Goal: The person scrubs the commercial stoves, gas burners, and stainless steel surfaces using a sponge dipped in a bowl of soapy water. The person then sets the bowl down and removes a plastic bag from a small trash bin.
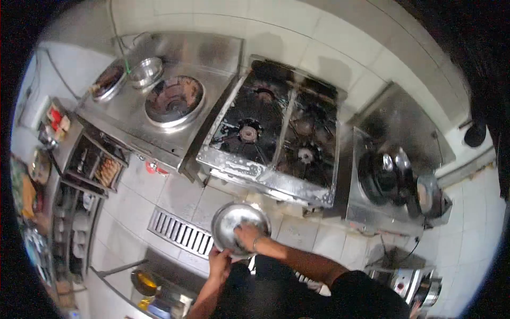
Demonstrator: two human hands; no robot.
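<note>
A round metal bowl [229, 214] is held low in front of me, above the tiled floor. My left hand [220, 260] is closed on its near rim, at the lower left. Inside the bowl, my right hand [248, 237] reaches down with its fingers bent toward the inner surface. A greyish patch shows by those fingertips, too blurred to name. Beyond the bowl stands a four-burner gas stove [244, 169] whose front edge carries white, foam-like patches.
A steel wok range [212, 114] with a metal pot [146, 73] stands left of the stove. Dark pans [376, 178] lie on a steel counter at the right. A floor drain grate [180, 232] lies left of the bowl. Shelving [79, 228] lines the left side.
</note>
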